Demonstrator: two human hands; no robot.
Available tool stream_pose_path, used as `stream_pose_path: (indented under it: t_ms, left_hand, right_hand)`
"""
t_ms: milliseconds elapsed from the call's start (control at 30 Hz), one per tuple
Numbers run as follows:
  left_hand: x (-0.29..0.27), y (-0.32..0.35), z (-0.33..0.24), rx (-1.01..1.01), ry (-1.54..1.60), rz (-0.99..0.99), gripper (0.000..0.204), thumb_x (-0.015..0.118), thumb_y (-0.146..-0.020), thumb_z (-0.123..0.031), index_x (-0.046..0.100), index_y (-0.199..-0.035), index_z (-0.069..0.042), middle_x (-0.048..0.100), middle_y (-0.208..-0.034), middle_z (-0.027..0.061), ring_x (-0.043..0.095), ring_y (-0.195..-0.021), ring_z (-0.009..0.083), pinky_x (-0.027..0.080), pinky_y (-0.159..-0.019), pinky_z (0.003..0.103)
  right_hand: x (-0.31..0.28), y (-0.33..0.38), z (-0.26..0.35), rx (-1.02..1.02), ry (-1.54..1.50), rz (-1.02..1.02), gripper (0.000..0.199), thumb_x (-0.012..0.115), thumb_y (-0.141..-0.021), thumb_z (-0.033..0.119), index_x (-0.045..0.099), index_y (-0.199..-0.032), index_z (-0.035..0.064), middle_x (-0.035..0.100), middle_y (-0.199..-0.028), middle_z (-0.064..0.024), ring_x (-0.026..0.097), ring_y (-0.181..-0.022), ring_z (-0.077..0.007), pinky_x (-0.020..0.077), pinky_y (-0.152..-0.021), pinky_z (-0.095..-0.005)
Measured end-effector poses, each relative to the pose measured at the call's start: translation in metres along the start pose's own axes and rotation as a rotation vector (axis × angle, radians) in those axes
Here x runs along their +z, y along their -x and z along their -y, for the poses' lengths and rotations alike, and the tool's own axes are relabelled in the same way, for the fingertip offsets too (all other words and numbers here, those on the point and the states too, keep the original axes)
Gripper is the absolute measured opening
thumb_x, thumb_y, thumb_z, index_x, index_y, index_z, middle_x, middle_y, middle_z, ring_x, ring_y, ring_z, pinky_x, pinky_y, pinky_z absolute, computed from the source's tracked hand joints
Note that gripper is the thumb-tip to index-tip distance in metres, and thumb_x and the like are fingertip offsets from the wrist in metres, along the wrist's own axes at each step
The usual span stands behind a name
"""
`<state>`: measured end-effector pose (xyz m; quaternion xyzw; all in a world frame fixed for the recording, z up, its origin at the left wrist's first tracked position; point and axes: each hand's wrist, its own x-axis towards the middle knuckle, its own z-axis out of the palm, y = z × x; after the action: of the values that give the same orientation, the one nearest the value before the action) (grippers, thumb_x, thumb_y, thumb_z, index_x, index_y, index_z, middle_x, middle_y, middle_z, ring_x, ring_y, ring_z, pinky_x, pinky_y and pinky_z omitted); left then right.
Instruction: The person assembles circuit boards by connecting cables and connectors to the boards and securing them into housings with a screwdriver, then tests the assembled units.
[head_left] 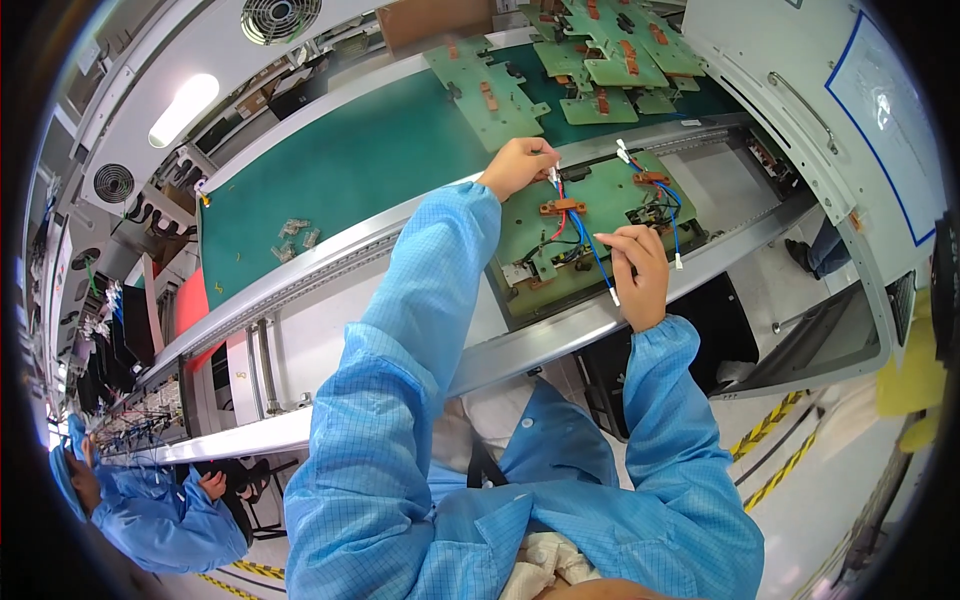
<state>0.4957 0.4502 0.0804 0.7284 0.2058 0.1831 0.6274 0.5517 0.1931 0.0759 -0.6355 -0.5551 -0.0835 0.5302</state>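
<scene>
A green fixture board [537, 228] with brown clamps and bundled wires lies on a frame set in the rail in front of me. My left hand [518, 165] is closed in a pinch at the white wire connector [554, 175], at the top of a red and blue bundle. That bundle passes through a brown clamp [563, 207]. My right hand [640, 272] hovers over the board, fingers bent and apart from the thumb, beside a blue wire with a white tip [613, 297]. I see nothing held in it. Another wire bundle [655, 185] sits in the second brown clamp.
Green fixture boards [610, 60] are stacked at the far right, and a single one [485, 95] lies beyond my left hand. Small clear parts [295, 238] rest on the green mat [330, 170]. A metal rail [520, 350] runs along the near side. A co-worker [150, 500] sits lower left.
</scene>
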Motion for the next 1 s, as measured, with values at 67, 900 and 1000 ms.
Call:
stream_pose_path:
  t_ms: [67,900,1000]
  left_hand:
    - [0.002,0.001,-0.005,-0.017,0.038,-0.002,0.018,0.062,-0.086,-0.018,0.065,-0.085,0.000,0.064,-0.077,0.0045,0.059,-0.070,0.0102,0.048,-0.064,0.024]
    - [0.019,0.011,-0.012,0.253,-0.558,-0.229,0.033,0.073,-0.070,-0.032,0.066,-0.088,-0.006,0.069,-0.081,0.0071,0.066,-0.074,0.0219,0.051,-0.070,0.032]
    - [0.020,0.016,-0.012,0.307,-0.606,-0.225,0.033,0.072,-0.075,-0.028,0.063,-0.093,-0.002,0.068,-0.081,0.0097,0.066,-0.074,0.0203,0.050,-0.068,0.031]
  right_hand:
    - [0.000,0.001,-0.004,0.033,-0.028,-0.021,0.020,0.054,-0.080,-0.005,0.068,-0.092,0.0037,0.056,-0.085,-0.0080,0.054,-0.082,-0.0234,0.0427,-0.074,-0.0314]
    - [-0.023,0.020,-0.008,0.468,-0.118,0.176,0.017,0.057,-0.091,0.016,0.058,-0.084,0.0003,0.044,-0.060,0.0051,0.036,-0.056,-0.0022,0.0272,-0.049,-0.0230]
    - [-0.019,0.020,0.003,0.490,-0.013,0.262,0.020,0.059,-0.090,0.018,0.058,-0.080,-0.0002,0.044,-0.060,0.0033,0.038,-0.056,-0.0026,0.0288,-0.050,-0.0234]
